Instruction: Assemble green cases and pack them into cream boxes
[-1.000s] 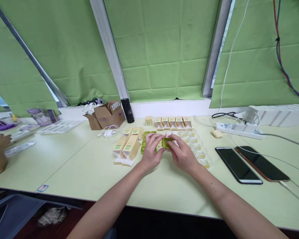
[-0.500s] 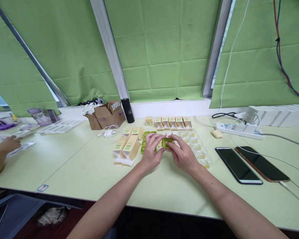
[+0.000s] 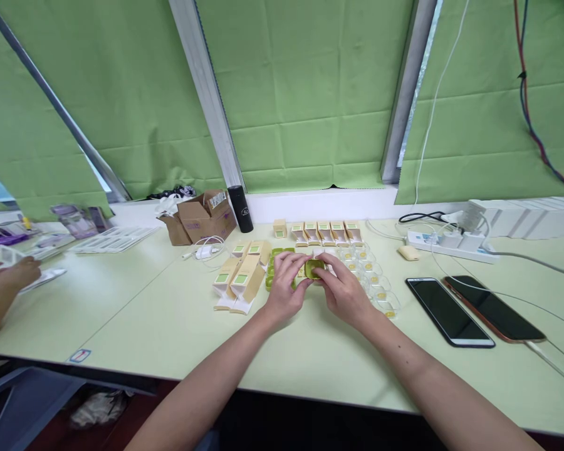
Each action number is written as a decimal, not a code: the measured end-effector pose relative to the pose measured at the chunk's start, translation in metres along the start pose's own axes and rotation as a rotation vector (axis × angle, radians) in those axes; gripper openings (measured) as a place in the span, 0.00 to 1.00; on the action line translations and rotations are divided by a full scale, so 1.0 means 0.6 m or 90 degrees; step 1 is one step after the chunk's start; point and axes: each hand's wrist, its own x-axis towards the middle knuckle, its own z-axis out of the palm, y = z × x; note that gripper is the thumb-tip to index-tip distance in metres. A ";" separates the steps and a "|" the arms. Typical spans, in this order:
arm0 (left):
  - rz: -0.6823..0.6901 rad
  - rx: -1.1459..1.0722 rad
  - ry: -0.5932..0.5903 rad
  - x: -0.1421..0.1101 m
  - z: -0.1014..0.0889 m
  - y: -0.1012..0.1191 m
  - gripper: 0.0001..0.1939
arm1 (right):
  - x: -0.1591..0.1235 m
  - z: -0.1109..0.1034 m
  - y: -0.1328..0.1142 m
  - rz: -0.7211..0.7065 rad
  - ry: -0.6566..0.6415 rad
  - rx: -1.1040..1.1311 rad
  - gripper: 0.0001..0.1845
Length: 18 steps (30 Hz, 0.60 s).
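Between my two hands is a small square green case (image 3: 314, 269), raised above the table with its hollow side facing me. My left hand (image 3: 286, 285) grips its left edge with thumb and fingers. My right hand (image 3: 345, 288) pinches the right side, a fingertip reaching into the hollow. Just behind my left hand lie several more green cases (image 3: 269, 280), partly covered by it. Clear plastic cases with yellow centres (image 3: 380, 293) stand in rows right of my right hand. To the left are several open cream cartons (image 3: 247, 279) with green labels.
Further cream cartons (image 3: 326, 233) line the back. Two phones (image 3: 450, 313) and a power strip (image 3: 451, 245) with cables lie at right. A brown cardboard box (image 3: 207, 218) and black bottle (image 3: 240, 210) stand back left. Another person's hand (image 3: 22, 274) works at far left.
My hands and the green case stay almost where they were. At far left, the other person's hand has shifted slightly, and a white piece is now raised beside it.
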 end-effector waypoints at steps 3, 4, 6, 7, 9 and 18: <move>0.002 0.004 -0.002 0.000 0.001 -0.001 0.22 | -0.002 0.000 0.001 0.012 -0.004 0.007 0.22; 0.002 0.004 -0.002 -0.001 0.001 -0.001 0.22 | -0.002 0.000 0.001 0.015 -0.008 0.008 0.22; 0.002 0.002 0.000 -0.001 0.001 -0.002 0.23 | -0.002 -0.001 0.002 0.015 -0.014 0.010 0.23; 0.001 0.002 0.000 -0.002 0.002 -0.002 0.23 | -0.002 -0.001 0.002 0.014 -0.014 0.015 0.23; -0.005 0.002 -0.002 -0.002 0.002 -0.003 0.23 | -0.001 -0.001 0.002 0.019 -0.010 0.032 0.22; -0.041 -0.048 -0.010 -0.003 -0.001 -0.003 0.21 | -0.001 0.006 0.000 0.275 0.073 0.217 0.11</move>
